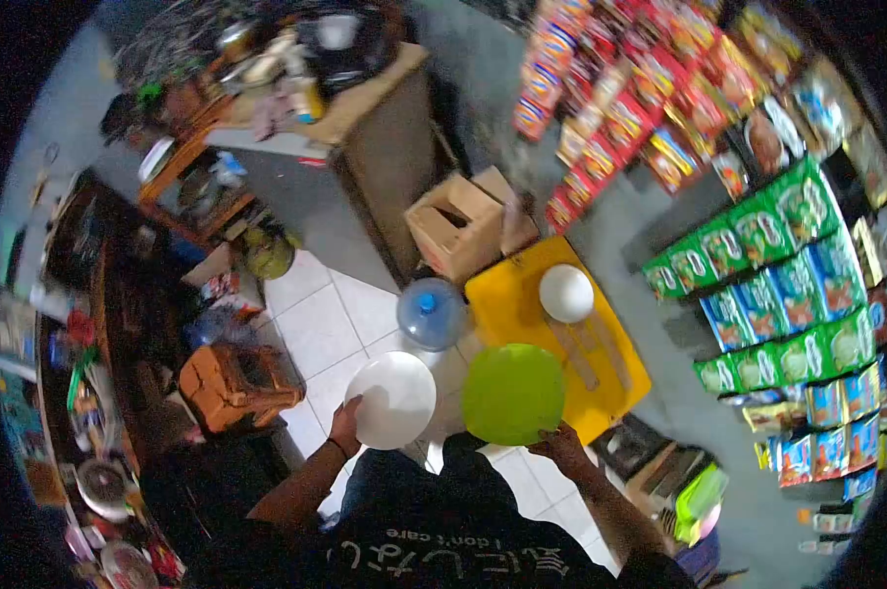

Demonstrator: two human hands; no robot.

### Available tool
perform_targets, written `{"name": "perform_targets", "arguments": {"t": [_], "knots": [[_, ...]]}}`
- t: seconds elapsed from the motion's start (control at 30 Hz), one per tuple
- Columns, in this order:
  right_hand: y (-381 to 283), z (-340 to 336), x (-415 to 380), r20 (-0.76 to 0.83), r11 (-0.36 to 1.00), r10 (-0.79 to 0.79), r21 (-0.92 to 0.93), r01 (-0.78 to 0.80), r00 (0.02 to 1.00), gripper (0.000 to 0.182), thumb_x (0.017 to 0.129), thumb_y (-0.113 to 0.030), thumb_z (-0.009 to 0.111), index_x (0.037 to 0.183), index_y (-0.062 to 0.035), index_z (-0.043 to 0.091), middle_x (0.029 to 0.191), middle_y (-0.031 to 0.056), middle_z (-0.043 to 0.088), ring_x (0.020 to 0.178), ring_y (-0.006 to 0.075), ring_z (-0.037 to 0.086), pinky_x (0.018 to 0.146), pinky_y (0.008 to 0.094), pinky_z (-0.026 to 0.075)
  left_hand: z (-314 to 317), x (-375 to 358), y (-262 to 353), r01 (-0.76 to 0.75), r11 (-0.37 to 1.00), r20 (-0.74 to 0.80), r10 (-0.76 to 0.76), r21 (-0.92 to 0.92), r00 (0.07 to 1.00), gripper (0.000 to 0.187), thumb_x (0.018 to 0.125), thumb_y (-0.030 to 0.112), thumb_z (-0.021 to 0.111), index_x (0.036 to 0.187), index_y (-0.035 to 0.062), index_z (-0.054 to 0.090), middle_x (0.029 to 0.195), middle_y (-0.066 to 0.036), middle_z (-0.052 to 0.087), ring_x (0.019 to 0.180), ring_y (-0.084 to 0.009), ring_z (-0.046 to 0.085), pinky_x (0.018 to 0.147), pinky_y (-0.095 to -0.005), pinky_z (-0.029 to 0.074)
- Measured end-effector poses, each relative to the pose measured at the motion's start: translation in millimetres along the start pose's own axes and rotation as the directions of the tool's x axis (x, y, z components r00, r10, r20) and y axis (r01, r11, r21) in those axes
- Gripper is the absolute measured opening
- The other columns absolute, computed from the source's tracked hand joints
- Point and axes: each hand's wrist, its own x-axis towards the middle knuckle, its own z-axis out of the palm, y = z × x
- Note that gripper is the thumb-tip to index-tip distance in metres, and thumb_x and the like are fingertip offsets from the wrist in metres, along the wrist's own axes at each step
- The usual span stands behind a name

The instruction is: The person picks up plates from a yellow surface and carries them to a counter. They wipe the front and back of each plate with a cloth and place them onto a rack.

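A white plate (396,401) is gripped at its left rim by my left hand (346,424), with the fingers hidden underneath. My right hand (559,447) pinches the lower right edge of a green plate (513,395). Both plates are held apart, side by side in front of my body. Just beyond the green plate, a white bowl (566,294) rests on a yellow table (615,378).
A blue water jug (431,314) and a cardboard box (455,228) stand past the plates. An orange plastic stool (230,388) is on the left, on the white tiled floor (311,319). Hanging sachet packs (797,285) line the right wall. A wooden counter (380,98) rises at the back.
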Motion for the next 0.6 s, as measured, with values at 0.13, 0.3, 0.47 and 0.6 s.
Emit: {"name": "perform_targets", "arguments": {"t": [0.13, 0.3, 0.47, 0.6], "knots": [[-1.8, 94.1, 31.0, 0.007, 0.985, -0.103, -0.140, 0.103, 0.995, 0.036, 0.091, -0.015, 0.061, 0.124, -0.0048, 0.050, 0.110, 0.0160, 0.063, 0.090, 0.0300, 0.066, 0.083, 0.0418, 0.056, -52.6, -49.7, 7.9, -0.471, 0.799, 0.138, 0.455, 0.373, 0.880, 0.050, 0.090, 0.031, 0.063, 0.128, 0.0014, 0.050, 0.115, -0.011, 0.061, 0.101, -0.0237, 0.061, 0.085, -0.0389, 0.052], [42.2, 236.2, 56.9, 0.408, 0.990, -0.126, -0.007, 0.141, 0.904, 0.029, 0.092, -0.012, 0.056, 0.121, -0.0097, 0.052, 0.110, 0.0135, 0.064, 0.095, 0.0249, 0.065, 0.087, 0.0399, 0.053, -127.8, -172.2, 46.6, -0.235, 0.963, -0.413, 0.270, 0.134, 0.870, 0.046, 0.088, 0.028, 0.067, 0.120, -0.0028, 0.057, 0.102, -0.011, 0.065, 0.082, -0.0209, 0.064, 0.072, -0.0355, 0.054], [72.5, 399.4, 80.4, 0.376, 0.926, 0.297, -0.336, -0.169, 0.878, 0.029, 0.092, -0.006, 0.054, 0.121, -0.0083, 0.050, 0.102, 0.0141, 0.066, 0.082, 0.0260, 0.067, 0.077, 0.0397, 0.057, -284.5, -264.3, 0.6, -0.547, 0.833, -0.708, 0.435, 0.082, 0.556, 0.034, 0.088, 0.018, 0.062, 0.111, -0.0070, 0.061, 0.100, -0.013, 0.068, 0.089, -0.0222, 0.065, 0.077, -0.0358, 0.052], [113.9, 510.7, 74.0, 0.430, 0.816, 0.411, -0.567, -0.114, 0.804, 0.030, 0.092, -0.004, 0.053, 0.121, -0.0065, 0.047, 0.103, 0.0161, 0.063, 0.080, 0.0283, 0.067, 0.075, 0.0409, 0.057, -335.1, -359.8, -10.1, -0.752, 0.655, -0.952, 0.181, -0.071, 0.248, 0.038, 0.087, 0.026, 0.056, 0.107, -0.0047, 0.062, 0.095, -0.010, 0.065, 0.084, -0.0194, 0.060, 0.077, -0.0327, 0.046]]}}
